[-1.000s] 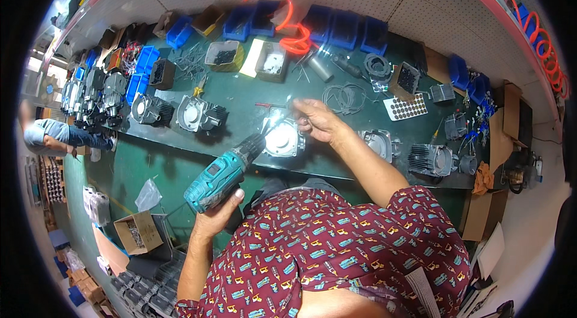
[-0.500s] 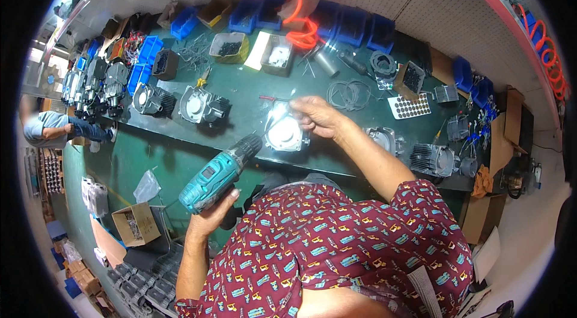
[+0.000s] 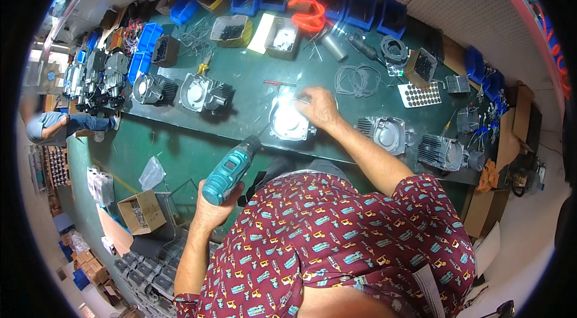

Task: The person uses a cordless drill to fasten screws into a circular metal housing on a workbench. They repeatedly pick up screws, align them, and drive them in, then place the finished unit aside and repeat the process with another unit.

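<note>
My left hand (image 3: pixel 211 208) is closed round the grip of a teal cordless drill (image 3: pixel 228 169). The drill's bit points up and right, close to the near left side of a bright metal motor housing (image 3: pixel 287 121) at the bench's front edge. Over the housing's upper right side is my right hand (image 3: pixel 320 109), fingers curled together; glare hides what they hold, if anything. A thin tool with a red part (image 3: pixel 278 83) lies just behind the housing.
Two similar housings (image 3: pixel 201 94) stand left on the green bench (image 3: pixel 246 120), two more (image 3: pixel 387 135) to the right. Blue bins (image 3: pixel 360 9), open boxes of small parts (image 3: pixel 231 31) and a coiled orange hose (image 3: pixel 309 21) are behind. A person (image 3: pixel 51 126) is far left.
The drill has swung right and tilted more upright, its bit now nearer the housing. My right hand has shifted slightly right and down over the housing. The whole view has shifted a little.
</note>
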Demonstrator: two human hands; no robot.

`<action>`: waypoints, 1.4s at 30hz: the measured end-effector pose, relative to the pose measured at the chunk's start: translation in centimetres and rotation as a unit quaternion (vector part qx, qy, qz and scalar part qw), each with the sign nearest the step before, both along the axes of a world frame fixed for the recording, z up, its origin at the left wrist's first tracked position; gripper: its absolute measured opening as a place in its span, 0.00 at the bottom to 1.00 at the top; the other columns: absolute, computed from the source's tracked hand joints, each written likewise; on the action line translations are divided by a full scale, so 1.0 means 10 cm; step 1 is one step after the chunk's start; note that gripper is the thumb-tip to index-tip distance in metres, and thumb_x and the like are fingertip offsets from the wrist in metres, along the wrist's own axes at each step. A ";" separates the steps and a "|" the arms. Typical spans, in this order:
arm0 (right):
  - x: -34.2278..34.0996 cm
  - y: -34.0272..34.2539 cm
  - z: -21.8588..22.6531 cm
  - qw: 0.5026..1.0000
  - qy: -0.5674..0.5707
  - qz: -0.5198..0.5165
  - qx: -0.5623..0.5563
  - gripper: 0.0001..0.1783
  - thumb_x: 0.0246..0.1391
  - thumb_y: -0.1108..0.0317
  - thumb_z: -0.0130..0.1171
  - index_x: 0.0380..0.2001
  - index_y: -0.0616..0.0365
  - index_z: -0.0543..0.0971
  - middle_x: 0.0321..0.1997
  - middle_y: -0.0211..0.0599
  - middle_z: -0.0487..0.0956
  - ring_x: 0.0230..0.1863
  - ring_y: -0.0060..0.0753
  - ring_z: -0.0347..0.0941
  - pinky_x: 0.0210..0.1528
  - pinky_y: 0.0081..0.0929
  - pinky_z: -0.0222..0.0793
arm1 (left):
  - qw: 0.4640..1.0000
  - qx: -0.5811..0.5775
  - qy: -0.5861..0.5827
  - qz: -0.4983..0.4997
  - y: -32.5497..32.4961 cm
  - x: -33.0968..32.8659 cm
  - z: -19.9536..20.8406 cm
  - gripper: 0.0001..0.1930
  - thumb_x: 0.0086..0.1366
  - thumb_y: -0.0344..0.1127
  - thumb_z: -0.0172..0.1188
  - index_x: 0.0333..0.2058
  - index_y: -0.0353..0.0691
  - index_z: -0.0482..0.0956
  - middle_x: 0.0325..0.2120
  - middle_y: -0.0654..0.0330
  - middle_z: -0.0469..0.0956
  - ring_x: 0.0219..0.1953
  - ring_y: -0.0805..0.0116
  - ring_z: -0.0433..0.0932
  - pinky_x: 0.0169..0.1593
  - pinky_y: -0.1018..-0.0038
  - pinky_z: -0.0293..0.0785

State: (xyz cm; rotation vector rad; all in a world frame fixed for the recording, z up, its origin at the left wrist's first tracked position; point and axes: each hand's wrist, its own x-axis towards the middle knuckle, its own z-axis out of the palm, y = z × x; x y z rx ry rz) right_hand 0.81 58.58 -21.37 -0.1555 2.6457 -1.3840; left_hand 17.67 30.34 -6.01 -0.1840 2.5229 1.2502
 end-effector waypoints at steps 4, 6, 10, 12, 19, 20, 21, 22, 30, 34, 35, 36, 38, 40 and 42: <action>0.02 0.01 -0.01 0.998 -0.001 0.050 0.044 0.17 0.46 0.59 0.68 0.39 0.53 0.86 0.41 0.46 0.81 0.46 0.49 0.78 0.49 0.42 0.73 | 0.997 -0.048 -0.028 -0.044 0.06 -0.10 0.12 0.11 0.56 0.33 0.69 0.35 0.34 0.80 0.24 0.52 0.82 0.26 0.60 0.82 0.33 0.68 0.76; 0.02 0.02 -0.02 0.995 0.001 0.069 0.065 0.15 0.47 0.62 0.67 0.40 0.53 0.85 0.41 0.45 0.80 0.47 0.49 0.77 0.49 0.42 0.73 | 0.995 -0.072 -0.038 -0.061 0.10 -0.25 0.27 0.13 0.55 0.33 0.69 0.38 0.36 0.80 0.28 0.47 0.82 0.34 0.47 0.84 0.38 0.64 0.78; -0.02 0.06 -0.08 0.993 0.014 0.095 0.065 0.14 0.47 0.65 0.65 0.40 0.53 0.85 0.42 0.43 0.80 0.47 0.49 0.77 0.50 0.42 0.73 | 0.970 -0.157 -0.092 -0.164 0.23 -0.91 0.63 0.15 0.55 0.37 0.68 0.40 0.38 0.80 0.32 0.47 0.83 0.36 0.47 0.83 0.41 0.61 0.78; -0.04 0.04 -0.06 0.992 0.019 0.105 0.063 0.13 0.48 0.66 0.65 0.39 0.53 0.84 0.43 0.42 0.80 0.47 0.50 0.77 0.50 0.42 0.73 | 0.966 -0.161 -0.099 -0.175 0.28 -1.15 0.72 0.16 0.56 0.41 0.67 0.40 0.40 0.81 0.34 0.47 0.83 0.41 0.48 0.82 0.45 0.60 0.77; -0.06 0.05 -0.17 0.991 0.013 0.121 0.051 0.14 0.50 0.67 0.62 0.42 0.52 0.84 0.45 0.40 0.79 0.49 0.49 0.76 0.51 0.45 0.73 | 0.930 -0.236 -0.134 -0.249 0.48 -1.51 0.82 0.15 0.56 0.35 0.64 0.42 0.39 0.82 0.33 0.49 0.83 0.36 0.54 0.82 0.46 0.64 0.78; -0.07 0.05 -0.18 0.991 0.019 0.121 0.050 0.14 0.50 0.67 0.62 0.42 0.52 0.84 0.45 0.40 0.80 0.49 0.49 0.76 0.51 0.45 0.73 | 0.927 -0.243 -0.134 -0.253 0.49 -1.51 0.82 0.15 0.56 0.35 0.64 0.42 0.39 0.82 0.33 0.50 0.83 0.36 0.54 0.82 0.46 0.64 0.78; -0.07 0.05 -0.17 0.991 0.017 0.122 0.051 0.14 0.50 0.68 0.61 0.42 0.51 0.84 0.45 0.40 0.79 0.49 0.49 0.76 0.52 0.45 0.73 | 0.924 -0.250 -0.134 -0.258 0.50 -1.51 0.81 0.15 0.56 0.35 0.64 0.42 0.39 0.82 0.33 0.50 0.83 0.36 0.54 0.82 0.46 0.64 0.78; -0.06 0.05 -0.20 0.991 0.023 0.123 0.046 0.14 0.50 0.68 0.61 0.42 0.52 0.84 0.45 0.40 0.79 0.50 0.49 0.76 0.52 0.45 0.73 | 0.921 -0.257 -0.134 -0.262 0.50 -1.51 0.80 0.15 0.56 0.35 0.64 0.42 0.39 0.82 0.33 0.50 0.83 0.36 0.54 0.82 0.46 0.64 0.78; -0.08 0.02 -0.26 0.991 0.036 0.123 0.032 0.13 0.50 0.69 0.61 0.41 0.55 0.84 0.45 0.43 0.80 0.49 0.52 0.76 0.52 0.45 0.73 | 0.923 -0.257 -0.132 -0.256 0.50 -1.41 0.84 0.15 0.55 0.41 0.66 0.39 0.41 0.82 0.33 0.46 0.83 0.41 0.46 0.82 0.46 0.58 0.78; -0.10 0.03 -0.26 0.990 0.064 0.125 0.025 0.15 0.49 0.67 0.64 0.42 0.56 0.84 0.42 0.45 0.82 0.45 0.48 0.78 0.50 0.42 0.74 | 0.930 -0.230 -0.108 -0.267 0.42 -1.33 0.88 0.15 0.55 0.41 0.67 0.39 0.41 0.82 0.32 0.48 0.83 0.38 0.47 0.82 0.44 0.59 0.78; -0.14 0.06 -0.23 0.994 -0.013 0.103 -0.027 0.16 0.50 0.65 0.65 0.43 0.57 0.84 0.40 0.45 0.82 0.43 0.45 0.79 0.48 0.39 0.74 | 0.941 -0.203 -0.088 -0.254 0.38 -1.30 0.88 0.15 0.55 0.40 0.67 0.39 0.40 0.82 0.31 0.48 0.83 0.38 0.48 0.83 0.44 0.60 0.77; -0.17 0.08 -0.21 0.990 -0.090 0.079 -0.078 0.17 0.50 0.63 0.65 0.44 0.58 0.83 0.38 0.44 0.83 0.41 0.41 0.80 0.47 0.37 0.75 | 0.952 -0.176 -0.068 -0.241 0.34 -1.28 0.90 0.15 0.55 0.39 0.68 0.39 0.40 0.82 0.31 0.48 0.83 0.37 0.48 0.83 0.44 0.61 0.77; -0.23 0.19 -0.05 0.964 -0.198 -0.033 -0.177 0.17 0.58 0.68 0.56 0.48 0.62 0.80 0.41 0.39 0.82 0.37 0.28 0.77 0.40 0.27 0.74 | 0.974 -0.099 -0.050 -0.199 0.29 -1.21 0.93 0.16 0.54 0.34 0.68 0.42 0.37 0.81 0.32 0.49 0.84 0.36 0.56 0.83 0.44 0.66 0.77; -0.27 0.36 -0.06 0.871 -0.294 -0.088 -0.383 0.15 0.59 0.73 0.51 0.48 0.64 0.78 0.43 0.41 0.81 0.40 0.32 0.77 0.41 0.29 0.75 | 0.989 -0.018 -0.048 -0.135 0.23 -1.07 0.88 0.18 0.56 0.30 0.68 0.47 0.38 0.80 0.35 0.54 0.84 0.37 0.66 0.81 0.45 0.69 0.76; -0.23 0.46 0.07 0.856 -0.306 -0.074 -0.411 0.13 0.60 0.78 0.49 0.48 0.67 0.75 0.45 0.47 0.79 0.43 0.38 0.78 0.44 0.33 0.78 | 0.996 0.055 -0.040 -0.063 0.17 -0.85 0.70 0.19 0.59 0.30 0.68 0.50 0.40 0.79 0.39 0.60 0.82 0.40 0.73 0.77 0.46 0.71 0.75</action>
